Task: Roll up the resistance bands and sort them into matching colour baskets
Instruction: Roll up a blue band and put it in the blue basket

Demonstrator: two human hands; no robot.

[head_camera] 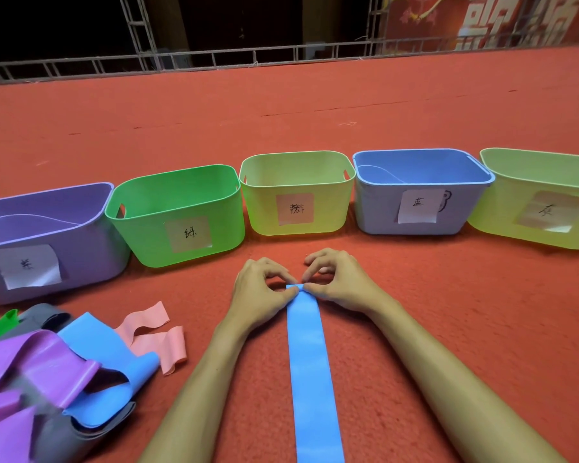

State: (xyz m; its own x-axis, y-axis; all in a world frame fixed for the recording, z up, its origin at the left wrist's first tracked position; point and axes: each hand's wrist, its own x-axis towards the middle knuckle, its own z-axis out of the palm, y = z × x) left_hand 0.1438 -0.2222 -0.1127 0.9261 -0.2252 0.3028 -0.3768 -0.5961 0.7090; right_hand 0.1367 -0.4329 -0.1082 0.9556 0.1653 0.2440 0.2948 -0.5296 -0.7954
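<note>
A long blue resistance band point(310, 372) lies flat on the red carpet, running from the bottom edge toward the baskets. My left hand point(259, 292) and my right hand point(340, 282) both pinch its far end, where a small fold or first turn shows. Five labelled baskets stand in a row behind: purple point(87, 259), green point(141, 242), pale yellow-green point(264, 215), blue point(378, 212) and another yellow-green one point(502, 212) at the right. The purple and blue baskets each hold something curved inside.
At the lower left lies a loose heap of bands: purple point(44, 369), blue point(114, 349), pink point(157, 339), grey point(41, 314) and a bit of green point(0, 324). A metal truss rail point(214, 58) bounds the carpet at the back.
</note>
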